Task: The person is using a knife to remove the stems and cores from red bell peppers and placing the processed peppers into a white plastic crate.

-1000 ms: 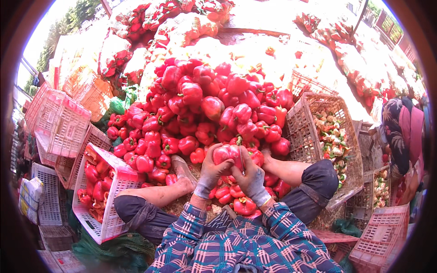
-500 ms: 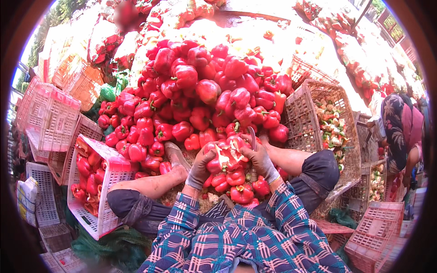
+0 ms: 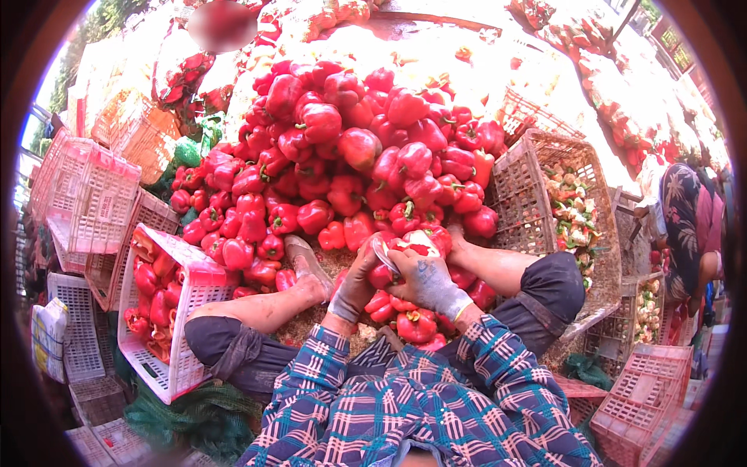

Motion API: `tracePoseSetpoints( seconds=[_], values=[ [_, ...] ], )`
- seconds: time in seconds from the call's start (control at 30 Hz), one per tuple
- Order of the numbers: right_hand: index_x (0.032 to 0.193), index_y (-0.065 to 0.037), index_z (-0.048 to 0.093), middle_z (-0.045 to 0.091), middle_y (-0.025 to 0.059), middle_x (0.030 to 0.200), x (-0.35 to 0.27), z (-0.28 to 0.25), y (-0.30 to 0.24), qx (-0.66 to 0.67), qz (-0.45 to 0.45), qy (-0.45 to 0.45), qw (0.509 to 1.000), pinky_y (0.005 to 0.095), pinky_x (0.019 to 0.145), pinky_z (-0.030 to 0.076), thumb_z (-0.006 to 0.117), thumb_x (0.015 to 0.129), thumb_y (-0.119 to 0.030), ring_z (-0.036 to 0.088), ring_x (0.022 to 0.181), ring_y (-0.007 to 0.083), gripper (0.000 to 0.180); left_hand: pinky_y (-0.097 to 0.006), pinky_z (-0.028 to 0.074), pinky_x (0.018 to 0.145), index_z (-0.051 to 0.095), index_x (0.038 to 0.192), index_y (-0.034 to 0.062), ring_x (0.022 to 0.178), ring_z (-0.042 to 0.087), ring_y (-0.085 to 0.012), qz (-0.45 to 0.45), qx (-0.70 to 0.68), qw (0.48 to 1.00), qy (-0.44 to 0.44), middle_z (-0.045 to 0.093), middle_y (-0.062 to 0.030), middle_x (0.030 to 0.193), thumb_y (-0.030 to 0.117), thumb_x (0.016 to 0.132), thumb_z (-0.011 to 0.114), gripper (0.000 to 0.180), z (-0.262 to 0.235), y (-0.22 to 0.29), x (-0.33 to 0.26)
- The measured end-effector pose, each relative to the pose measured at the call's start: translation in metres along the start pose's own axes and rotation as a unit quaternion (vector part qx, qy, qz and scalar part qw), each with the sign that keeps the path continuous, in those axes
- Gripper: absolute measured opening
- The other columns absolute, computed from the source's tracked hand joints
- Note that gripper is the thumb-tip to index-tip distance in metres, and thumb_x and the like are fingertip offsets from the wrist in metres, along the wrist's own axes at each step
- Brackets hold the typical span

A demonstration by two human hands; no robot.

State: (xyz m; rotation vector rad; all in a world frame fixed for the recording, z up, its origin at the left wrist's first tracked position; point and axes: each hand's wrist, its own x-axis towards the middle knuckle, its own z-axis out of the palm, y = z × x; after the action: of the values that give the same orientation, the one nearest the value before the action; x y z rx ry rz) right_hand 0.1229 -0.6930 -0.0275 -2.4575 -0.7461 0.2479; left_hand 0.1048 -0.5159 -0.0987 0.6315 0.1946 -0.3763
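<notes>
Looking down from the head camera, I see a seated person in a plaid shirt [image 3: 405, 412] working at a heap of red peppers [image 3: 319, 122], both gloved hands close together between the bent legs. The left hand [image 3: 354, 288] has its fingers curled against a red piece of pepper [image 3: 380, 277]. The right hand [image 3: 428, 282] bends in beside it, its back toward me; what its fingers pinch is hidden, so I cannot tell. A pale cut pepper [image 3: 420, 244] shows just beyond the right knuckles, perhaps part of the same fruit. A thin metal blade [image 3: 381, 251] sits at the left fingertips, and I cannot make out which hand grips it.

To me this looks like coring. To do it well, I would cup the fruit in a steady palm, keep the left fingertips behind the edge, and turn the fruit against the blade in short strokes, following the pale flesh so that little red is lost. Slick skin could slip, so the hold should be firm without crushing. A pink and white crate [image 3: 204, 307] of red pieces leans beside the left knee, and a brown crate [image 3: 515, 198] of pale cores stands beside the right, both seemingly within easy reach
</notes>
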Motion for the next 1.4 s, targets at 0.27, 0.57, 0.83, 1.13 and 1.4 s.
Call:
tracePoseSetpoints(
  seconds=[0.27, 0.57, 0.83, 1.13, 1.4],
  values=[
    [0.103, -0.002, 0.064, 0.062, 0.0179, 0.086, -0.004, -0.015, -0.014, 0.127, 0.005, -0.006, 0.992, 0.0454, 0.074, 0.048, 0.079, 0.071, -0.037, 0.063, 0.083, 0.0365, 0.049, -0.038, 0.049, 0.101, 0.048, 0.137, 0.0060, 0.116, 0.061, -0.0219, -0.004, -0.058, 0.998, -0.011, 0.060, -0.0103, 0.127, 0.023, 0.101, 0.054, 0.041, 0.015, -0.004, -0.007],
    [0.103, -0.001, 0.071, 0.066, 0.0018, 0.086, -0.019, -0.018, -0.023, 0.541, 0.217, -0.031, 0.812, 0.0243, 0.068, 0.048, 0.076, 0.081, -0.031, 0.060, 0.079, 0.0078, 0.037, -0.033, 0.053, 0.090, 0.053, 0.128, 0.0054, 0.103, 0.064, -0.0178, 0.036, -0.025, 0.999, -0.009, 0.063, -0.0078, 0.114, 0.022, 0.102, 0.053, 0.031, 0.022, -0.003, 0.002],
    [0.107, -0.005, 0.064, 0.065, 0.0007, 0.092, -0.015, 0.028, -0.028, 0.820, 0.189, 0.095, 0.531, 0.0248, 0.069, 0.051, 0.064, 0.093, -0.027, 0.061, 0.077, 0.0090, 0.026, -0.027, 0.053, 0.085, 0.053, 0.126, 0.0022, 0.095, 0.063, -0.0133, 0.157, 0.048, 0.983, 0.083, 0.063, -0.0061, 0.108, 0.012, 0.096, 0.064, 0.033, 0.064, 0.032, 0.006],
    [0.095, -0.010, 0.062, 0.055, -0.0024, 0.068, 0.012, 0.003, -0.009, 0.786, 0.222, 0.233, 0.528, 0.0208, 0.045, 0.042, 0.066, 0.094, -0.041, 0.050, 0.050, 0.0064, 0.031, -0.026, 0.050, 0.091, 0.054, 0.126, 0.0028, 0.101, 0.059, -0.0105, 0.344, 0.276, 0.889, 0.126, 0.062, -0.0032, 0.108, 0.001, 0.090, 0.066, 0.038, 0.098, 0.061, -0.035],
    [0.108, -0.004, 0.061, 0.062, -0.0010, 0.082, -0.032, -0.151, 0.032, 0.278, 0.128, 0.513, 0.802, 0.0187, 0.048, 0.046, 0.069, 0.094, -0.026, 0.054, 0.058, 0.0046, 0.027, -0.029, 0.049, 0.094, 0.057, 0.125, 0.0023, 0.101, 0.059, -0.0129, 0.550, 0.375, 0.668, 0.333, 0.061, -0.0049, 0.114, 0.010, 0.091, 0.070, 0.037, 0.053, 0.259, -0.163]
  ],
)
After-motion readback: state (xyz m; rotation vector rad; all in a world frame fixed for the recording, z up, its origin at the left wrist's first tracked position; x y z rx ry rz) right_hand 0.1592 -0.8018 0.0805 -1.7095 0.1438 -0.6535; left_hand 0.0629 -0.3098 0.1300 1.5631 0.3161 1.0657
